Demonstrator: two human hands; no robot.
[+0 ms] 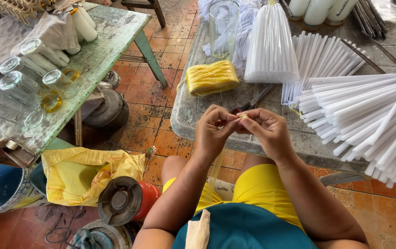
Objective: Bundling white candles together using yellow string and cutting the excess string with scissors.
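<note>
Head view: your left hand (pixel 213 131) and right hand (pixel 265 131) meet at the bench (pixel 193 117) edge, both pinched shut on a bit of yellow string (pixel 243 116) between the fingertips. Looks like the tying or knotting step, mid-way. String bundle (pixel 212 77) lies just ahead, scissors (pixel 253 100) beside it, candles (pixel 369 115) fanned out at right, glass (pixel 223 27) further back. Next you'd likely need steady tension, fingertips kept close, scissors within reach.
</note>
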